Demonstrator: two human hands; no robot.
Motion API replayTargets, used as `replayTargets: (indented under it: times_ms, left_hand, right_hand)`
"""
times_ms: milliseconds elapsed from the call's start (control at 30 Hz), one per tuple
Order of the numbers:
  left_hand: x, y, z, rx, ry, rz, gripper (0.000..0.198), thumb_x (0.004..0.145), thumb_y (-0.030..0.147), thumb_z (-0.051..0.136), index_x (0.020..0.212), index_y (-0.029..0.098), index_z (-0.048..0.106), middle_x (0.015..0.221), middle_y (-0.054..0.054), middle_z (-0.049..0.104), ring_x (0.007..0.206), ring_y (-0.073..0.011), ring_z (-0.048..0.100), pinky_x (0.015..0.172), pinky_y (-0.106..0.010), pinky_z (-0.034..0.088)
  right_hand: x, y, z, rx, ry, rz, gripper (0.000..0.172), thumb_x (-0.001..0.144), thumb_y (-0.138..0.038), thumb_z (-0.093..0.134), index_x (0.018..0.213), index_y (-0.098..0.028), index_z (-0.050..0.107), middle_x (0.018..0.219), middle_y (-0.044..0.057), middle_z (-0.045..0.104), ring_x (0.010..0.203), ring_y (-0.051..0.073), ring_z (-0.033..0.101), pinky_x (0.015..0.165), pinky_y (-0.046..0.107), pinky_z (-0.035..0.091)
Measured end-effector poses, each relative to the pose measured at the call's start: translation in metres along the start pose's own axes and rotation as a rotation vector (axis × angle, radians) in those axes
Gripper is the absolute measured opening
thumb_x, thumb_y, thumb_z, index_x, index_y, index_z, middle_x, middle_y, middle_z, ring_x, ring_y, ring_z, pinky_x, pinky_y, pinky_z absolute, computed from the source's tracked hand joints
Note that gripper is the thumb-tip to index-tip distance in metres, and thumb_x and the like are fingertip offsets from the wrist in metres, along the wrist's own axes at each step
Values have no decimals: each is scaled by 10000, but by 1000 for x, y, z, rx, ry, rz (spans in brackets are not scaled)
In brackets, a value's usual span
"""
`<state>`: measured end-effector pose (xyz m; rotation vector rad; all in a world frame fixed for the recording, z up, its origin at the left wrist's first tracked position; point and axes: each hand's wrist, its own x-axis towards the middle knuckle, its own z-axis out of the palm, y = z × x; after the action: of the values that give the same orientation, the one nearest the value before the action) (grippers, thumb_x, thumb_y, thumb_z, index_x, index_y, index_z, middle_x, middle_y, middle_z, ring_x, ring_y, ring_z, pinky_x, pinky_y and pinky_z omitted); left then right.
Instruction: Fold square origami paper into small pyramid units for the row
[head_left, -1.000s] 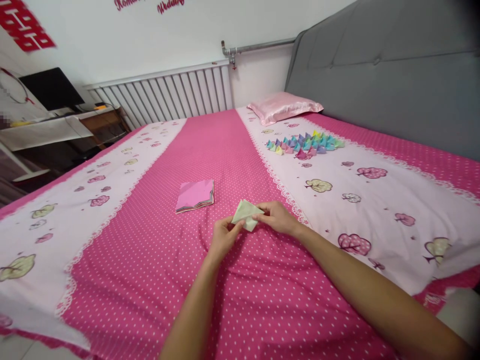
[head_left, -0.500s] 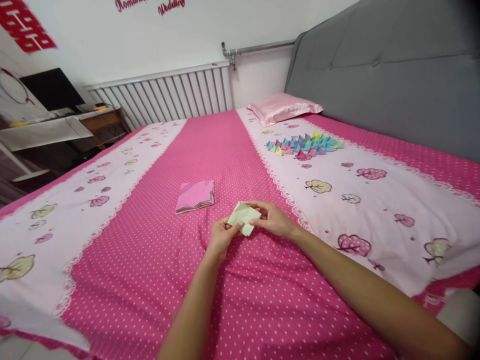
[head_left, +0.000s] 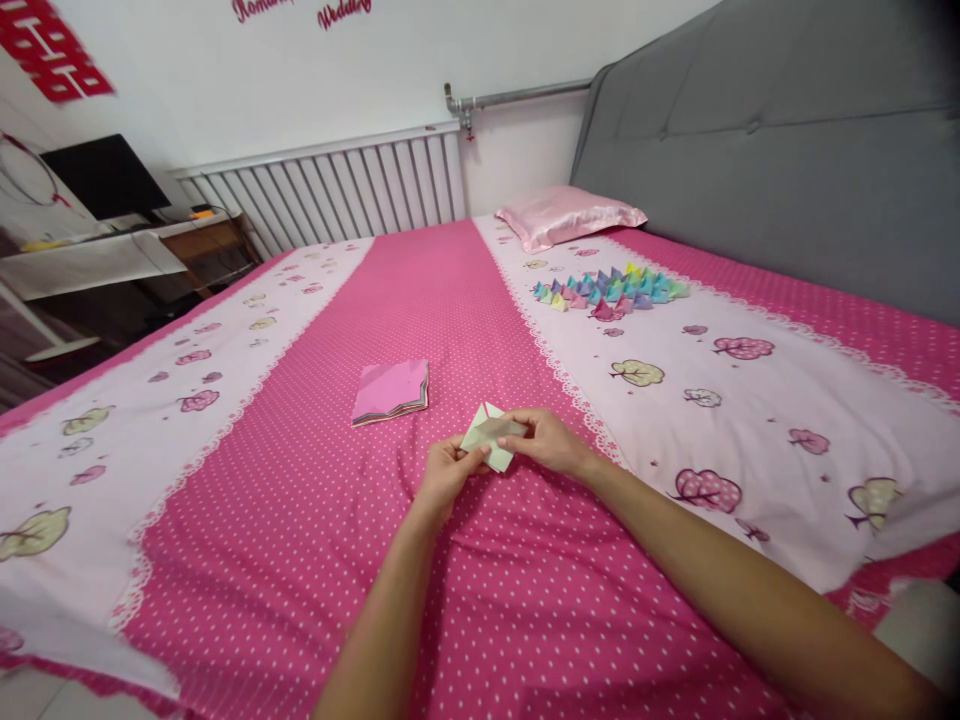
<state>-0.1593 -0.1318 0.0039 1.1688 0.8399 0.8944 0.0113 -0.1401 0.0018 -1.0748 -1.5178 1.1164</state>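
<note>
Between my two hands is a small folded piece of pale green paper (head_left: pixel 486 436), held just above the pink dotted bedspread (head_left: pixel 420 300). My left hand (head_left: pixel 450 468) pinches its left corner, thumb on top. At the right side, my right hand (head_left: pixel 546 438) is closed on the paper with thumb and fingers. The paper's upper layer is bent over, and a split shows between the points at its far edge. Fingers beneath the paper are hidden. Beyond my left hand lies a stack of square paper (head_left: pixel 391 388) with a pink sheet on top.
Several folded paper shapes (head_left: pixel 611 288) in many colours stand grouped on the bed at the right. Behind them lies a pink satin pillow (head_left: pixel 570 216) near the grey headboard (head_left: pixel 772 150). A radiator (head_left: pixel 330 190) lines the wall; a monitor (head_left: pixel 106 178) stands on a desk at left.
The top layer of the green paper has been folded down toward me, revealing a split at the far edge. My right hand's fingers have come down with it. The paper stack is unmoved.
</note>
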Motion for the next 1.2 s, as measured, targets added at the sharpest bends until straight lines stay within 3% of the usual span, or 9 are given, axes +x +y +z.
replayTargets:
  times_ms: [267,400,533,767,1000,1200]
  left_hand:
    - [1,0,1,-22,51,-21,256,638,280,701,793,82,654,696,-70,667,592,-121,606,604,-223,491]
    - [2,0,1,-64,51,-1,346,627,242,709,935,128,600,726,-38,664,581,-115,604,609,-239,504]
    - [3,-1,1,-69,34,15,259,659,250,678,874,120,616,740,-43,655,620,-114,607,634,-228,500]
    - [3,-2,1,-74,37,19,221,652,264,679,818,123,642,743,-37,647,635,-105,594,636,-211,483]
    - [1,0,4,-54,-40,2,249,662,298,684,831,121,641,742,-40,646,653,-113,599,684,-239,486]
    - [0,-1,4,-80,-41,-11,270,660,300,683,862,124,646,812,-67,660,689,-133,611,702,-253,487]
  right_hand:
    - [1,0,4,107,82,81,203,644,-248,627,798,-123,672,767,45,659,664,142,581,624,255,434]
    - [1,3,2,31,101,93,182,639,-176,562,772,-132,678,747,33,655,600,113,544,554,219,396]
    - [2,3,0,-78,98,101,240,628,-139,496,774,-136,686,637,8,619,499,82,457,474,197,316]
    - [-2,-8,-2,73,27,74,209,687,-225,490,734,-131,671,668,24,609,553,99,491,522,216,355]
    - [-2,-6,1,-80,142,75,269,612,-390,671,633,-133,594,601,8,578,528,109,487,508,224,357]
    - [-2,-3,4,-104,171,34,279,592,-387,689,663,-146,568,638,0,572,545,106,489,493,211,364]
